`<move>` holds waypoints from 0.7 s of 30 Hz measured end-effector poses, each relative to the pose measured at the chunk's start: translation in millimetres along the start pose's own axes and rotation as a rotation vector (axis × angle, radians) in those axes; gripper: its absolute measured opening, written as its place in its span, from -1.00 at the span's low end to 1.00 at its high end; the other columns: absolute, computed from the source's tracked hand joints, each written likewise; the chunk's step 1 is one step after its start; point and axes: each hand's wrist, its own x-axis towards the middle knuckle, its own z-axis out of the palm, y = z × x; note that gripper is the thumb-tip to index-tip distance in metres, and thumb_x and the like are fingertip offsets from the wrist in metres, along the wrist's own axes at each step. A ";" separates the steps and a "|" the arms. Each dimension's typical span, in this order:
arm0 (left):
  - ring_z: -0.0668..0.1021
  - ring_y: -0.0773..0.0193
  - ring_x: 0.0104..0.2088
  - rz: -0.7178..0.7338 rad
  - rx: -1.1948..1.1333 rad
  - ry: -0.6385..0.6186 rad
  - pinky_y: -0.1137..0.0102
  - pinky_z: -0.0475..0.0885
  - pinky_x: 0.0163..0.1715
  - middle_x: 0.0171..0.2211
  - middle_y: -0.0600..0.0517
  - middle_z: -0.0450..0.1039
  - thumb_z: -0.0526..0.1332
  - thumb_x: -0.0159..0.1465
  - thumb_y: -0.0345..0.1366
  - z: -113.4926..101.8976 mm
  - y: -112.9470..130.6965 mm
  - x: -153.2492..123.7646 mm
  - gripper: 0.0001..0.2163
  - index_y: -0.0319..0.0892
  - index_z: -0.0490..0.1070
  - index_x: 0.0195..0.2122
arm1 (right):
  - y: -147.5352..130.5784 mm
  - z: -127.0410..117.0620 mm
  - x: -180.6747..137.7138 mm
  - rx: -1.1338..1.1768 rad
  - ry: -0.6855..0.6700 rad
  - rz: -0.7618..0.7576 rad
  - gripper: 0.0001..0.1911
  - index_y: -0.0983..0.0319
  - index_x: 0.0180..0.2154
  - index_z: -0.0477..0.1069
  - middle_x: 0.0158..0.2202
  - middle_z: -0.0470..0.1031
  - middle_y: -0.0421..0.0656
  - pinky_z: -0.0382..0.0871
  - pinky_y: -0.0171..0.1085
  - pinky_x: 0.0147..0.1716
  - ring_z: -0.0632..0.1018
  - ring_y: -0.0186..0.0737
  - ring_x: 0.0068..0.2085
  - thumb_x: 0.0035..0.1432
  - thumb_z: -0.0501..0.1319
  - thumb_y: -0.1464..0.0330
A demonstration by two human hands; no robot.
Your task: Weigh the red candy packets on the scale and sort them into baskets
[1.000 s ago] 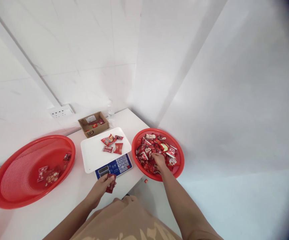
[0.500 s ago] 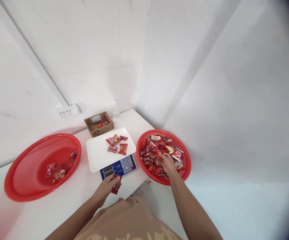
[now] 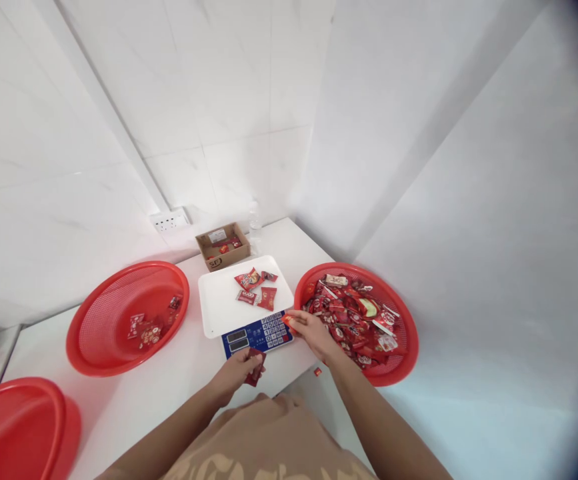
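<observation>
My left hand point(image 3: 235, 375) is closed on a dark red snack packet point(image 3: 255, 367) in front of the scale's keypad. Between the fingertips of my right hand point(image 3: 313, 333) is a small orange-red wrapped candy point(image 3: 289, 321), held over the right end of the blue digital scale point(image 3: 259, 339). On the scale's white tray point(image 3: 219, 303) lie several red snack packets point(image 3: 267, 298). Just right of my right hand, a red basket point(image 3: 411, 347) holds a heap of red-wrapped snacks point(image 3: 351, 313).
A second red basket point(image 3: 89, 320) with a few packets point(image 3: 149, 332) stands left of the scale. Another red basket point(image 3: 59, 413) is at the lower left. Behind the tray are a small cardboard box point(image 3: 206, 252) and a clear bottle point(image 3: 255, 227). An orange-red wrapper point(image 3: 317, 372) lies below the table edge.
My right hand has come out of the heaped basket, moving left to the scale with a small candy. The left hand still holds its packet. The view has shifted left, revealing another basket.
</observation>
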 end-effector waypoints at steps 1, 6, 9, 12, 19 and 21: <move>0.44 0.29 -0.37 -0.001 0.004 -0.001 0.40 0.28 -0.39 -0.57 0.08 0.33 0.24 0.00 0.01 0.6 0.4 -0.2 -0.65 -0.18 0.25 -0.50 | 0.2 9.5 5.9 -0.023 -0.018 0.004 -0.54 0.24 -0.21 0.43 -0.23 0.52 -0.11 0.40 -0.23 -0.21 0.51 -0.24 -0.25 -0.20 0.35 0.17; 0.44 0.31 -0.40 -0.006 0.002 0.021 0.39 0.30 -0.36 -0.56 0.08 0.35 0.26 -0.03 0.03 1.9 2.0 -2.3 -0.63 -0.18 0.25 -0.50 | -17.6 42.6 30.7 0.005 -0.068 -0.117 -0.39 0.15 0.03 0.30 0.11 0.32 -0.09 0.35 -0.20 -0.08 0.44 -0.18 -0.02 -0.10 0.29 0.19; 0.45 0.34 -0.43 -0.016 -0.009 0.022 0.38 0.32 -0.35 -0.57 0.10 0.35 0.25 -0.02 0.05 0.8 1.6 -3.7 -0.62 -0.19 0.24 -0.50 | -21.8 46.1 28.9 -0.130 -0.066 -0.123 -0.33 0.13 0.12 0.21 0.19 0.21 -0.08 0.31 -0.18 -0.04 0.40 -0.16 0.05 -0.07 0.27 0.24; 0.48 0.33 -0.45 -0.059 -0.022 -0.006 0.36 0.35 -0.36 -0.58 0.11 0.35 0.24 -0.01 0.05 0.3 1.2 -4.5 -0.62 -0.18 0.25 -0.42 | -9.8 44.8 11.2 -0.259 -0.216 -0.038 -0.39 0.22 0.08 0.26 0.03 0.39 -0.03 0.35 -0.19 -0.12 0.47 -0.17 -0.07 -0.04 0.24 0.21; 0.39 0.43 -0.61 0.059 0.108 -0.010 0.46 0.27 -0.56 -0.56 0.15 0.38 0.31 -0.03 -0.19 11.2 0.9 1.2 -0.63 -0.13 0.14 -0.32 | 16.8 50.4 -41.1 -0.379 -0.391 0.104 -0.73 0.26 -0.30 0.46 -0.42 0.52 -0.17 0.30 -0.38 -0.51 0.49 -0.31 -0.41 0.00 0.19 0.21; 0.37 0.44 -0.63 0.071 0.134 -0.051 0.48 0.24 -0.60 -0.57 0.16 0.38 0.30 -0.03 -0.21 16.2 0.7 2.7 -0.64 -0.11 0.11 -0.34 | 17.9 47.2 -49.0 -0.391 -0.312 0.118 -0.77 0.27 -0.39 0.43 -0.50 0.48 -0.21 0.27 -0.38 -0.53 0.46 -0.33 -0.46 -0.01 0.19 0.22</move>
